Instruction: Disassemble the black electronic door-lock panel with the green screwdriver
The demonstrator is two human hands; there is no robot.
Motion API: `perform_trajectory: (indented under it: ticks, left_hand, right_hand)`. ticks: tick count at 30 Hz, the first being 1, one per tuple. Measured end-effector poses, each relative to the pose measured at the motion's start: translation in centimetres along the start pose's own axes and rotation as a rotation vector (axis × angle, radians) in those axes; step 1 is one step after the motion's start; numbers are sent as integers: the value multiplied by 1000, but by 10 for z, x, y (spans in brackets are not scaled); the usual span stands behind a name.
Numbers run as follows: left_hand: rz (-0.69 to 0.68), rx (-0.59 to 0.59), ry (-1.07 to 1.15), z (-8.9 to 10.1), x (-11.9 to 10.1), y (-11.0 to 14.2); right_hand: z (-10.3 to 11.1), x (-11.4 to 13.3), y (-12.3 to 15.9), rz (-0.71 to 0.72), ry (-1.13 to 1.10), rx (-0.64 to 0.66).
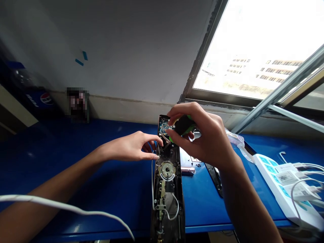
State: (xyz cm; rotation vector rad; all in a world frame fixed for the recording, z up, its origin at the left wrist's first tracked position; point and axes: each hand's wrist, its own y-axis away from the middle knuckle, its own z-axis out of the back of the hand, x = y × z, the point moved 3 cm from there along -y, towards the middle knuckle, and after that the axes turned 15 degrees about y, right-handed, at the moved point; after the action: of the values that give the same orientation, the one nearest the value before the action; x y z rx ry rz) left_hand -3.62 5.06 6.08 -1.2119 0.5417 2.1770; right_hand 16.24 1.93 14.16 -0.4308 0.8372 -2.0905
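Observation:
A long, narrow black housing [180, 202], seemingly an opened electronic door lock, lies lengthwise on the blue table. It holds a small circuit board [164, 129] at its far end, a round metal disc [167, 169] at mid-length and thin wires. My right hand [202, 135] grips a screwdriver [183, 125] with a green and black handle; its shaft slants down into the housing beyond the disc. At the housing's left edge is my left hand [138, 146], index finger and thumb apart, their tips touching the housing. Its other fingers are curled and partly hidden.
Several small dark screws [198, 165] lie right of the housing, near a long black plate [214, 180]. A white power strip [273, 189] with chargers and cables stands further right. A white cable [76, 210] crosses the lower left foreground. A Pepsi bottle [37, 96] stands back left.

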Motion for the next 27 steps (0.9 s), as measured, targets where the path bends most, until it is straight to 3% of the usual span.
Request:
perform_trajectory:
  ticks: [27]
  left_hand:
    - [-10,3,-18,1,-1,1]
  right_hand:
    - [1,0,0,7,-35,7]
